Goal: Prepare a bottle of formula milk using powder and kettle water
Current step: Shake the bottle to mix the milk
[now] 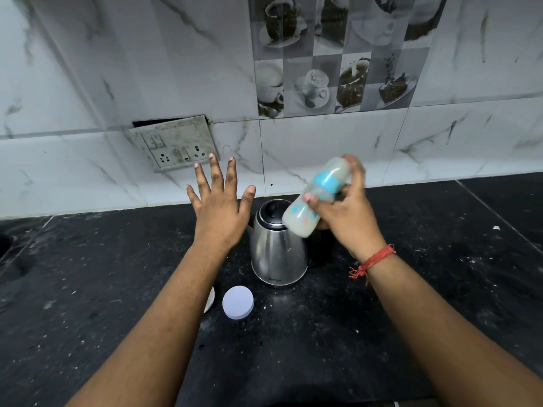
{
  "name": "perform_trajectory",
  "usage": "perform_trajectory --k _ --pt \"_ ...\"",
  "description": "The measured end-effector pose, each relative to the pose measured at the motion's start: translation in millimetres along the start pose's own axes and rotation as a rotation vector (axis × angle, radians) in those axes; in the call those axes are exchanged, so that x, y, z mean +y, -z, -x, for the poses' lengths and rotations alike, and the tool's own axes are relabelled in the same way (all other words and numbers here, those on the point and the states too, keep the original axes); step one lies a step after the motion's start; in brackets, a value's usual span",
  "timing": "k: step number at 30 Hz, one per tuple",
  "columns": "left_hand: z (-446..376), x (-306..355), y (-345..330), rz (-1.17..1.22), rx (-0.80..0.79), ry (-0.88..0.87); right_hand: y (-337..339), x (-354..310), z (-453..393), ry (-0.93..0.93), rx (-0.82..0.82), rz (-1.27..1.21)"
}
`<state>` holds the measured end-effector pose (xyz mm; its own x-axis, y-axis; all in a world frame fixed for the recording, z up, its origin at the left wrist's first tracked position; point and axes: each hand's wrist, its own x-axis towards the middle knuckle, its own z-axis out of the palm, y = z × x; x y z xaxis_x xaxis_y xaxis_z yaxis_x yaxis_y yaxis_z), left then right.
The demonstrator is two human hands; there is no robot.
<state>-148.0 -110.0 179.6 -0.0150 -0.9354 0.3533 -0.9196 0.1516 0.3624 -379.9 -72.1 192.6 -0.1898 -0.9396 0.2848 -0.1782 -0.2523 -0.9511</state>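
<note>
Fingers of my right hand (346, 215) clamp the tilted, blurred baby bottle (316, 198) of milky liquid above the steel kettle (277, 251). I hold my left hand (219, 207) splayed, empty, beside it over the black counter (88, 289).

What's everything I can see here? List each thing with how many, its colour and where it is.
Feeding bottle: one, cloudy white with a blue band, tilted in the right hand above the kettle.
Kettle: one, steel with black lid, on the counter.
Round lid: one, pale lilac, in front of the kettle.
Switch plate: one, grimy white, on the wall.
Counter: one, black, speckled.
Wrist thread: one, red, right wrist.
Left hand: open, fingers spread, empty.
Right hand: gripping the bottle.
</note>
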Motion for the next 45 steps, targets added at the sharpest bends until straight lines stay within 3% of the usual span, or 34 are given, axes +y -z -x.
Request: perform_trajectory --k 2,7,11,12,16,21,26,30,31,35,40,43,45 --pt "-1 0 0 0.006 0.005 0.003 -3 0 3 0.014 -0.093 0.084" --pt "2 0 0 -0.013 0.008 -0.003 -7 -2 1 -0.010 0.165 -0.131" --pt "2 -3 1 0.000 0.012 0.006 -9 -2 8 -0.005 -0.081 0.066" --pt "2 -3 1 0.001 0.013 0.007 -9 -1 9 -0.015 -0.073 0.063" --pt "4 -4 0 -0.010 0.005 0.008 -6 -3 6 -0.017 0.167 -0.154" --pt "3 -4 -3 -0.011 -0.001 0.018 -6 -7 13 -0.057 -0.094 0.056" --pt "3 -3 -3 -0.006 -0.003 0.011 -6 -11 8 -0.070 0.141 -0.131" --pt "1 -4 -2 -0.001 0.002 0.016 -4 -10 14 -0.077 -0.118 0.052" --pt "1 -4 -2 0.001 0.003 0.017 -3 -11 14 -0.094 -0.116 0.022" --pt "0 -5 0 -0.001 -0.001 0.015 1 -14 6 -0.085 0.144 -0.204" --pt "-3 -5 -1 0.008 0.003 0.013 2 -12 11 -0.060 -0.122 0.013" --pt "-3 -4 -1 0.015 0.005 0.010 4 -16 7 -0.089 0.063 -0.194" --pt "-3 -5 0 0.009 0.005 0.010 4 -13 5 -0.062 0.131 -0.192"
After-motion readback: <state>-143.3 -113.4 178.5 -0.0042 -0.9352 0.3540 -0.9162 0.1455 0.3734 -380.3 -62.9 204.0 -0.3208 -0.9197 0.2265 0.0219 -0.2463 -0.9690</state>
